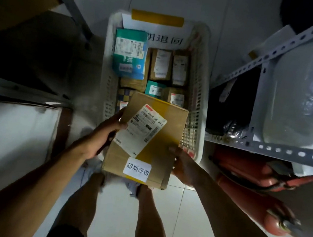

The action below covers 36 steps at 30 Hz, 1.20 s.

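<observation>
1. Gripping is seen on both sides: the cardboard box is held by the left hand at its left edge and the right hand at its near right corner, with fingers wrapped round the edges.
2. The box is held over the near end of a white plastic basket, with its shipping label and white sticker faced up.
3. The basket is filled with small parcels, a teal parcel at far left.
4. Red fire extinguishers are laid on the floor at right, below the metal shelving.

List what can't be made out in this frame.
Head view, all:
- Label on the box: fine print too blurred to read.
- Basket: near end and parcels there hidden by the box.
- Sign: its start covered by the teal parcel.
- Right hand: fingers hidden under the box.
</observation>
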Tool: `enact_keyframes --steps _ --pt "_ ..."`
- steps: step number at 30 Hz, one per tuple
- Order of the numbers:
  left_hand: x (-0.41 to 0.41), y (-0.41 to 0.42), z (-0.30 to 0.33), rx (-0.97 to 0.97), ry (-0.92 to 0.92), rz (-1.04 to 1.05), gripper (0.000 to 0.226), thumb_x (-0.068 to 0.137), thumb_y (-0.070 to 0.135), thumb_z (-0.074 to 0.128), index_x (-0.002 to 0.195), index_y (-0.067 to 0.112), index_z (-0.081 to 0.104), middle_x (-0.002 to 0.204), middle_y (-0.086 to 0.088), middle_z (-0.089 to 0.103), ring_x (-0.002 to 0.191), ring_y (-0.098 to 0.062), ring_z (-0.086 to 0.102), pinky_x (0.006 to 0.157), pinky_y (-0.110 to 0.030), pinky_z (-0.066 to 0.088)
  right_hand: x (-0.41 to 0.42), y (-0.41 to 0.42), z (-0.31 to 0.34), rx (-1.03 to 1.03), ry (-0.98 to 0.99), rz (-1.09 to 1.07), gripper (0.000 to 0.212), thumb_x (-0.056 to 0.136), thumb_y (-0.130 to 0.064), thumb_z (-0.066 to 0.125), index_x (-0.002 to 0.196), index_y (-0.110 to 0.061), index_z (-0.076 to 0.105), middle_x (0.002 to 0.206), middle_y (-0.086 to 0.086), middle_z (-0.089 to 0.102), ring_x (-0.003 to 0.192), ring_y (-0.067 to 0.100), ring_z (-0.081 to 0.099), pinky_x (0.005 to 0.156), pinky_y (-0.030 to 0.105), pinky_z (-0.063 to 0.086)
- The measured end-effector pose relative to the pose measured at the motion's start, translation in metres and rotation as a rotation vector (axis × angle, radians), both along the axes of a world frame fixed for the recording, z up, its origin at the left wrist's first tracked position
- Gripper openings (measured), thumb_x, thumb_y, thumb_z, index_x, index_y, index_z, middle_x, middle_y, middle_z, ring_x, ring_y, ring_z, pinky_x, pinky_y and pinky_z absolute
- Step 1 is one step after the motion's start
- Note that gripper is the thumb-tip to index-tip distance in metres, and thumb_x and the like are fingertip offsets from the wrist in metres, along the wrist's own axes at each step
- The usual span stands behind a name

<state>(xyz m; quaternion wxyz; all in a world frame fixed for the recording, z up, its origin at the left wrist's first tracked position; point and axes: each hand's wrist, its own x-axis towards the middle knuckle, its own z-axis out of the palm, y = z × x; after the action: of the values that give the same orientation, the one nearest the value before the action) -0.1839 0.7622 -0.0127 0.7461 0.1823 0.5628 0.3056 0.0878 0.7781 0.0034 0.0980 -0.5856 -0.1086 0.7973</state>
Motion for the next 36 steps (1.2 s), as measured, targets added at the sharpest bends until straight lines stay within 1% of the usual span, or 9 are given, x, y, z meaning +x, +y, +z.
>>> enact_keyframes --steps 3,6,9,11,14,17,21,29,36 --pt "-0.019 0.040 -0.025 -0.032 -0.015 -0.070 0.090 0.072 0.049 0.079 0.153 0.039 0.040 0.138 -0.007 0.065 0.129 -0.032 0.059 0.107 -0.052 0.043 -0.013 0.021 -0.018 0.009 -0.011 -0.124 0.040 0.066 -0.030 0.070 0.104 -0.021 0.065 0.095 0.003 0.070 0.085 0.021 0.065 0.080 0.039 0.053" --pt "-0.037 0.085 -0.040 -0.120 0.009 -0.127 0.101 0.063 0.061 0.088 0.151 0.040 0.043 0.141 0.002 0.062 0.127 -0.026 0.060 0.104 -0.045 0.049 -0.029 0.048 -0.037 0.045 -0.046 -0.203 0.070 0.056 -0.036 0.080 0.121 -0.019 0.061 0.095 0.002 0.078 0.088 0.022 0.072 0.072 0.036 0.057" --pt "-0.052 0.119 -0.053 -0.207 -0.036 -0.224 0.050 0.090 0.023 0.074 0.133 0.038 0.054 0.139 0.000 0.054 0.108 -0.021 0.064 0.087 -0.050 0.056 -0.045 0.077 -0.063 0.053 -0.076 -0.285 0.104 0.037 -0.052 0.093 0.130 -0.020 0.058 0.110 0.005 0.077 0.107 0.028 0.068 0.091 0.043 0.054" --pt "-0.061 0.138 -0.064 -0.276 -0.115 -0.168 0.052 0.087 0.006 0.064 0.126 0.039 0.053 0.133 -0.008 0.057 0.113 -0.040 0.062 0.092 -0.069 0.046 -0.056 0.098 -0.074 0.086 -0.082 -0.367 0.115 0.025 -0.061 0.093 0.127 -0.021 0.059 0.112 0.004 0.076 0.108 0.027 0.067 0.086 0.042 0.054" --pt "-0.055 0.178 -0.073 -0.304 -0.101 0.027 0.041 0.087 0.023 0.065 0.128 0.024 0.057 0.115 -0.017 0.069 0.103 -0.039 0.071 0.089 -0.058 0.057 -0.072 0.131 -0.088 0.129 -0.116 -0.458 0.118 0.036 -0.061 0.091 0.139 -0.018 0.054 0.115 0.005 0.072 0.098 0.021 0.069 0.074 0.035 0.056" --pt "-0.038 0.221 -0.085 -0.171 -0.015 0.030 0.012 0.099 0.026 0.060 0.111 0.023 0.061 0.104 -0.010 0.073 0.098 -0.025 0.071 0.080 -0.037 0.060 -0.083 0.163 -0.105 0.170 -0.132 -0.525 0.113 0.042 -0.062 0.090 0.141 -0.020 0.055 0.122 0.004 0.071 0.108 0.023 0.068 0.083 0.038 0.056" --pt "-0.038 0.272 -0.107 -0.082 0.031 0.052 0.028 0.098 0.031 0.064 0.123 0.019 0.062 0.110 -0.007 0.076 0.109 -0.028 0.070 0.086 -0.041 0.059 -0.098 0.205 -0.121 0.242 -0.123 -0.583 0.079 0.050 -0.053 0.086 0.120 -0.024 0.065 0.114 0.004 0.075 0.117 0.031 0.064 0.101 0.050 0.053" --pt "-0.038 0.330 -0.129 0.054 0.141 -0.023 0.026 0.096 0.031 0.069 0.119 0.020 0.066 0.119 -0.006 0.074 0.110 -0.023 0.072 0.096 -0.045 0.058 -0.106 0.245 -0.165 0.230 0.013 -0.712 0.126 0.037 -0.057 0.096 0.145 -0.012 0.048 0.136 0.017 0.063 0.127 0.035 0.059 0.109 0.052 0.046" --pt "-0.026 0.375 -0.139 0.105 0.413 -0.089 0.032 0.099 0.033 0.065 0.130 0.025 0.065 0.122 0.006 0.072 0.110 -0.011 0.068 0.098 -0.034 0.056 -0.121 0.270 -0.198 0.181 0.109 -0.811 0.091 0.074 -0.045 0.081 0.147 -0.010 0.040 0.141 0.020 0.058 0.129 0.036 0.057 0.110 0.053 0.045"
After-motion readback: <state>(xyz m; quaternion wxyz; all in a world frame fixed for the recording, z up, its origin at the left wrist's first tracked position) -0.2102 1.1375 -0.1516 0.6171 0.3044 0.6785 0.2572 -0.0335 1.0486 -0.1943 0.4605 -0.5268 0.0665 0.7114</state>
